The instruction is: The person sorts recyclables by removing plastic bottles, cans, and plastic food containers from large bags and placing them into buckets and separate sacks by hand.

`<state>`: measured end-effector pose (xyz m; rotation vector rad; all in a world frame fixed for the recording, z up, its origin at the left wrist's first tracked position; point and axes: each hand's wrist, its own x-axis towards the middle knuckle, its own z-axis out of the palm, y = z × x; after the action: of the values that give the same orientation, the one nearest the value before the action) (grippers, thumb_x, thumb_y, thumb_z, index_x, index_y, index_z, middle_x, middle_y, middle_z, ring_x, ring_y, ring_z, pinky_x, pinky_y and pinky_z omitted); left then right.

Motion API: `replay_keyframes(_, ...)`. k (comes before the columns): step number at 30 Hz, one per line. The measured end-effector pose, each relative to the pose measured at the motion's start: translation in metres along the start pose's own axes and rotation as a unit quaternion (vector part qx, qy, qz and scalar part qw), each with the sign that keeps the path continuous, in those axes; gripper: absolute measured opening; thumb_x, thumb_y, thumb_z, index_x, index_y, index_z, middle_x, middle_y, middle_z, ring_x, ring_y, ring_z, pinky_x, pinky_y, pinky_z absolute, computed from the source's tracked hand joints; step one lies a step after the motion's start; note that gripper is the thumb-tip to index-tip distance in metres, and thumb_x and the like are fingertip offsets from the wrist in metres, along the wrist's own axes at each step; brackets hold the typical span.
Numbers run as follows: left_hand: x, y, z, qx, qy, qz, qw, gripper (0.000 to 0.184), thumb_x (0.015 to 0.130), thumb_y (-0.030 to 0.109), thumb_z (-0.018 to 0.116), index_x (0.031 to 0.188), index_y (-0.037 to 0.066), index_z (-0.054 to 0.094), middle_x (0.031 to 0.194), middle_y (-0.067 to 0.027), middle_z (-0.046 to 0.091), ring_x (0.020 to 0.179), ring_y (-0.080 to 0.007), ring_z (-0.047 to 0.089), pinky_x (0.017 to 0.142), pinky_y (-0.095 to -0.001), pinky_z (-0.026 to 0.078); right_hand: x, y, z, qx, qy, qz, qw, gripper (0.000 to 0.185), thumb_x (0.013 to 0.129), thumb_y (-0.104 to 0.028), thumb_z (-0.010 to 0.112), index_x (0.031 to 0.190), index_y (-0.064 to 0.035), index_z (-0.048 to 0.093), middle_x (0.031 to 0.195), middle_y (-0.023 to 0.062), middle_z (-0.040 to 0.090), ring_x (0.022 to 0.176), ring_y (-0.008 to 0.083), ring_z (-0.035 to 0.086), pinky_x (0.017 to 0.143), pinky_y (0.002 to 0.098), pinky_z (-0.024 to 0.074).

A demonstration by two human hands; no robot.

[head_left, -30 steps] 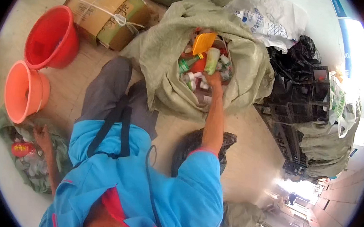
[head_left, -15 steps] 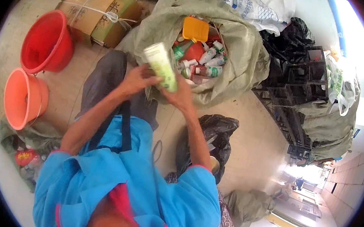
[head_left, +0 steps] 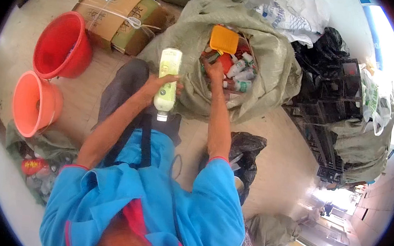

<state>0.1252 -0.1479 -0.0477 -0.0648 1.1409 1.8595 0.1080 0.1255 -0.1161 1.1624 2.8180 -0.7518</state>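
Note:
My left hand (head_left: 156, 84) is wrapped round a pale green bottle (head_left: 169, 64), its white cap pointing down toward my lap. Inside the mouth of a large olive woven sack (head_left: 274, 69), my right hand (head_left: 215, 70) reaches among the bottles, its fingers bunched around something I cannot make out. An orange plastic piece (head_left: 224, 39) lies just beyond that hand. Several white bottles (head_left: 243, 75) with green labels and a red object (head_left: 224, 62) are beside it in the sack.
A red tub (head_left: 63, 45) and an orange bucket (head_left: 36, 104) stand at the left, below a tied cardboard box (head_left: 109, 9). Black crates (head_left: 328, 105) are on the right. A black bag (head_left: 248, 158) lies near my right arm; a green sack (head_left: 44, 146) sits lower left.
The pale green bottle came out of the sack in my right hand, then passed to my left hand and turned cap-down. My right hand has gone back into the sack.

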Motion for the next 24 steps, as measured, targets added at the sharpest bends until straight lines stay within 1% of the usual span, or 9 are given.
replay_keyframes(4,-0.002,0.001,-0.002,0.002,-0.003,-0.009,1.000,0.046,0.083,0.030,0.065,0.111,-0.005,0.056,0.100,-0.0159,0.065,0.087,-0.0226,0.065,0.076,-0.0348,0.053,-0.017,-0.009,0.003,0.126,-0.050,0.018,0.991,0.080,0.067,-0.057,0.070,0.112,0.0074,0.058,0.106,0.0263,0.063,0.103,0.0368,0.060,0.085,0.0431,0.0468)
replay_keyframes(7,0.015,-0.014,-0.021,-0.039,-0.101,0.013,0.994,0.045,0.090,0.036,0.053,0.110,-0.004,0.057,0.097,-0.0122,0.064,0.086,-0.0204,0.064,0.077,-0.0325,0.052,-0.065,-0.013,-0.030,0.274,0.267,-0.115,0.917,0.073,0.066,-0.041,0.078,0.115,0.0033,0.048,0.102,0.0191,0.061,0.094,0.0326,0.060,0.083,0.0407,0.0461)
replay_keyframes(8,0.014,-0.004,-0.017,-0.022,-0.123,0.005,0.992,0.039,0.090,0.035,0.054,0.105,-0.001,0.060,0.097,-0.0095,0.064,0.086,-0.0180,0.063,0.078,-0.0315,0.052,-0.083,-0.020,-0.049,0.357,0.222,-0.050,0.906,0.061,0.066,-0.033,0.078,0.109,0.0006,0.049,0.098,0.0152,0.058,0.090,0.0290,0.058,0.081,0.0398,0.0456)
replay_keyframes(11,0.015,0.007,0.002,-0.031,-0.131,-0.001,0.991,0.051,0.086,0.038,0.057,0.115,-0.004,0.055,0.105,-0.0158,0.060,0.095,-0.0212,0.060,0.079,-0.0337,0.052,-0.130,-0.027,-0.083,0.288,0.345,-0.098,0.888,0.053,0.069,-0.029,0.074,0.108,-0.0006,0.050,0.098,0.0141,0.058,0.089,0.0262,0.057,0.079,0.0394,0.0455)
replay_keyframes(15,0.004,0.010,0.029,0.002,-0.150,0.005,0.989,0.052,0.085,0.034,0.059,0.119,-0.004,0.053,0.107,-0.0141,0.061,0.096,-0.0215,0.061,0.081,-0.0340,0.052,-0.179,-0.027,-0.090,0.385,0.300,-0.185,0.853,0.056,0.073,-0.030,0.077,0.110,0.0034,0.051,0.094,0.0121,0.062,0.088,0.0210,0.058,0.080,0.0347,0.0467)
replay_keyframes(17,0.006,0.002,0.015,0.064,-0.194,-0.021,0.979,0.051,0.082,0.029,0.064,0.121,-0.002,0.053,0.104,-0.0111,0.064,0.090,-0.0218,0.063,0.082,-0.0346,0.051,-0.188,-0.019,-0.086,0.374,0.166,-0.034,0.912,0.052,0.078,-0.031,0.073,0.111,0.0046,0.055,0.095,0.0120,0.063,0.089,0.0197,0.058,0.081,0.0322,0.0465)
replay_keyframes(18,0.004,0.005,0.003,0.144,-0.134,-0.108,0.975,0.051,0.079,0.027,0.068,0.121,0.001,0.054,0.103,-0.0103,0.065,0.088,-0.0210,0.064,0.081,-0.0349,0.052,-0.185,-0.015,-0.073,0.399,0.131,0.007,0.908,0.047,0.082,-0.031,0.069,0.111,0.0039,0.058,0.096,0.0123,0.064,0.089,0.0200,0.058,0.080,0.0324,0.0471)
replay_keyframes(21,-0.011,0.014,0.006,0.148,-0.241,-0.138,0.949,0.047,0.078,0.032,0.071,0.113,0.004,0.058,0.095,-0.0052,0.066,0.080,-0.0161,0.062,0.071,-0.0321,0.051,-0.182,-0.003,-0.053,0.262,0.076,0.017,0.962,0.049,0.083,-0.033,0.063,0.119,-0.0004,0.054,0.109,0.0178,0.061,0.098,0.0288,0.058,0.086,0.0403,0.0447)
replay_keyframes(24,-0.019,0.018,0.012,0.063,-0.267,-0.042,0.961,0.064,0.077,0.038,0.072,0.125,0.002,0.050,0.110,-0.0096,0.061,0.097,-0.0192,0.057,0.086,-0.0345,0.046,-0.168,-0.024,-0.051,0.281,0.059,0.001,0.958,0.053,0.091,-0.041,0.048,0.126,-0.0012,0.051,0.122,0.0217,0.053,0.107,0.0327,0.054,0.092,0.0464,0.0415)
